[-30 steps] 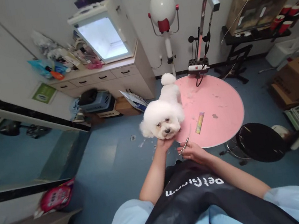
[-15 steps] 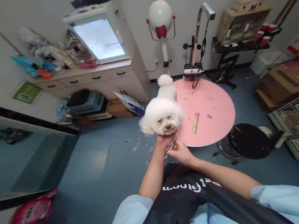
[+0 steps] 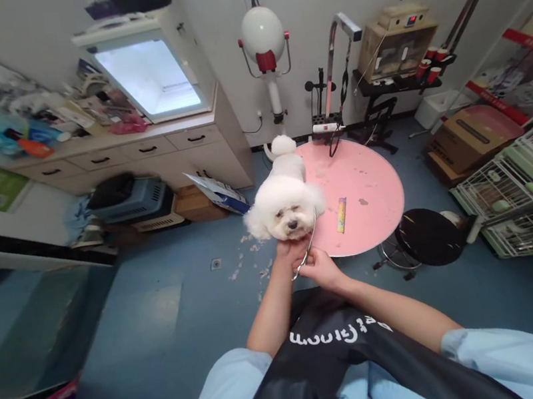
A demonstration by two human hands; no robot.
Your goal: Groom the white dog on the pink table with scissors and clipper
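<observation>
A fluffy white dog (image 3: 281, 200) stands on a round pink table (image 3: 368, 173), its face toward me. My left hand (image 3: 292, 249) cups the dog's chin from below; most of its fingers are hidden under the fur. In my right hand (image 3: 322, 267), close beside the left, is a pair of long curved silver scissors (image 3: 309, 244). My fingers are closed around the handles. The blades point up along the cheek fur at the right of the dog's face. To the right on the tabletop lies a narrow yellow and purple packet (image 3: 342, 215).
A grooming arm (image 3: 327, 68) rises at the table's far edge, with a round white dryer (image 3: 262, 33) behind. A black stool (image 3: 429, 236) stands at the right near a wire cage (image 3: 525, 206). Drawers (image 3: 147, 148) line the back left. White fur clumps (image 3: 246, 246) lie on the floor.
The view has turned a little to the right, so the room shifts left. Both hands keep nearly the same position at the dog's chin and cheek; the scissors stay beside the face.
</observation>
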